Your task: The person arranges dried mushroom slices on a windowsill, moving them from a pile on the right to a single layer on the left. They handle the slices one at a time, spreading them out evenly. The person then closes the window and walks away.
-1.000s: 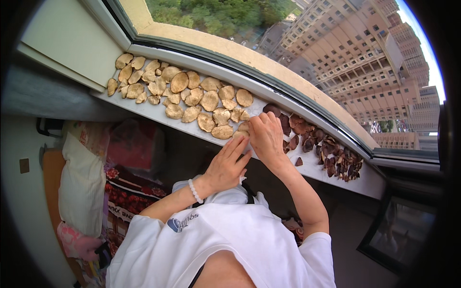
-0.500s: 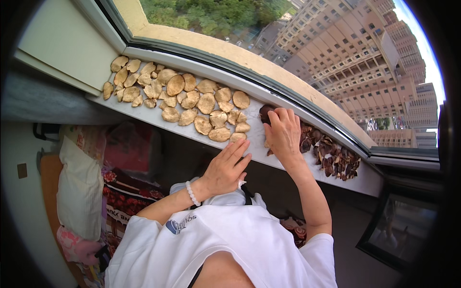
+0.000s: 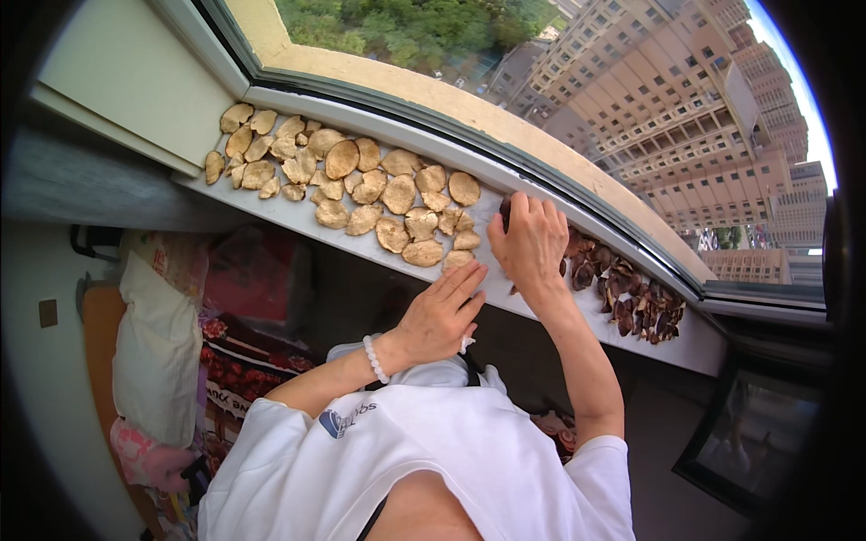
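Note:
On the pale windowsill [image 3: 298, 215], tan dried slices [image 3: 342, 160] lie spread over the left and middle. A pile of dark reddish-brown dried pieces [image 3: 631, 293] covers the right part. My right hand [image 3: 532, 243] is curled down over the sill between the two groups. A dark brown slice [image 3: 504, 210] shows at its fingertips, by the window frame; the palm hides the rest. My left hand [image 3: 444, 311], with a white bead bracelet at the wrist, holds nothing. Its fingers stretch out flat at the sill's front edge, beside the nearest tan slice [image 3: 458, 260].
The window frame [image 3: 433, 140] borders the sill's far side, with trees and tall buildings outside. A white pillow-like bundle [image 3: 158, 334] and patterned cloths stand below on the left. A black-framed panel [image 3: 744, 433] is at the lower right.
The whole view has shifted slightly. My right hand now covers more of the dark slice, leaving only its edge visible. My left hand stays by the sill's front edge.

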### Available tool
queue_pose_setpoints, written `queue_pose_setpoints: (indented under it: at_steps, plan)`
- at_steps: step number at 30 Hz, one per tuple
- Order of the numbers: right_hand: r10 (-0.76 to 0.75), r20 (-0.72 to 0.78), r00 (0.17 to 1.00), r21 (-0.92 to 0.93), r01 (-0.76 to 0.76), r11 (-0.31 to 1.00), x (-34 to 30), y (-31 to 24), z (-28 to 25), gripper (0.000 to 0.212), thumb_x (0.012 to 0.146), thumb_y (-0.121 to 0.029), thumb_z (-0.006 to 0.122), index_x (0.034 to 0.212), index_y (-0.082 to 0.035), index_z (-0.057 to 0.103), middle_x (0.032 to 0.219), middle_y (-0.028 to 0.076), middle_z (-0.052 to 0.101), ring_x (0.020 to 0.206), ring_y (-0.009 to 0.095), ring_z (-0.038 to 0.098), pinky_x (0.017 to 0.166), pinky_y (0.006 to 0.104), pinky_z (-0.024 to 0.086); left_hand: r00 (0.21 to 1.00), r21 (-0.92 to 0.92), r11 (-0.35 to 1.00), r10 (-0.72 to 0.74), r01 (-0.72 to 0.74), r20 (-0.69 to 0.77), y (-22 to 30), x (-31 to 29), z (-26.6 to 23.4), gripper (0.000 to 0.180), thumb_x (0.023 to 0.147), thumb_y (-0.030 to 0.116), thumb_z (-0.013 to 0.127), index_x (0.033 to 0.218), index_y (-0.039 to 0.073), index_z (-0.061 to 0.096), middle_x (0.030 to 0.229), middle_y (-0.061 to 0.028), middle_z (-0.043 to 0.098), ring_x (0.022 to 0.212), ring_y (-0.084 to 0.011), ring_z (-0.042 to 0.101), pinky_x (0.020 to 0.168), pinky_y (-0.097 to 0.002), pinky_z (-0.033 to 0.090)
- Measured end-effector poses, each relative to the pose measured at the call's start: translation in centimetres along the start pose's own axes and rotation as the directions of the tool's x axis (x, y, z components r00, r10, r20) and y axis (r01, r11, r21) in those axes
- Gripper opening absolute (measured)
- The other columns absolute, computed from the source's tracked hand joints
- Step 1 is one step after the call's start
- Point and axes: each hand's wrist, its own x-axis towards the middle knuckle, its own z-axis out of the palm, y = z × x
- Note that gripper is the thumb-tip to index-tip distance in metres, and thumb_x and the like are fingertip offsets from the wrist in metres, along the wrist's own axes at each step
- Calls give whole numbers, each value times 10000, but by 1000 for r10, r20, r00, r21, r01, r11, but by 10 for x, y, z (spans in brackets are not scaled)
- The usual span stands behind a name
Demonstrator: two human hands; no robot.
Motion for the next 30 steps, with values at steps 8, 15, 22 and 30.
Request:
queue_pose_setpoints:
  at_steps: [8, 15, 22, 30]
  plan:
    - [291, 195, 937, 125, -318, 940, 6, -3, 1, 233, 991, -221, 556, 849, -41, 600, 720, 151, 648, 756, 356, 619, 749, 448, 496, 1000, 10, 1000, -14, 14, 0, 0, -3, 1, 473, 723, 108, 766, 1156, -50, 660, 1482, -244, 471, 1427, -397, 412, 1162, -507, 367]
    - [78, -89, 993, 164, -62, 985, -3, 26, -17, 154, 915, -114, 670, 1033, -14, 675, 893, 125, 656, 856, 323, 602, 761, 431, 507, 1000, -3, 1000, -22, 22, 7, 1, -4, -3, 495, 725, 106, 770, 1177, -57, 651, 1506, -242, 450, 1448, -392, 386, 1171, -502, 356]
    - [-195, 96, 976, 109, 184, 977, -27, 12, -39, 183, 786, -82, 730, 960, -51, 685, 998, 64, 658, 1024, 271, 592, 879, 398, 450, 1000, -24, 1000, 4, -4, 19, 2, -5, 1, 500, 723, 103, 767, 1181, -57, 647, 1511, -243, 445, 1455, -391, 376, 1169, -501, 357]
    - [-111, 172, 979, 312, 53, 949, -23, 22, -27, 151, 825, 10, 597, 957, -22, 663, 963, 117, 690, 962, 306, 596, 844, 421, 445, 1000, -13, 1000, 1, -1, 21, -3, -7, -5, 490, 720, 102, 764, 1168, -61, 652, 1493, -252, 461, 1436, -396, 402, 1153, -508, 375]
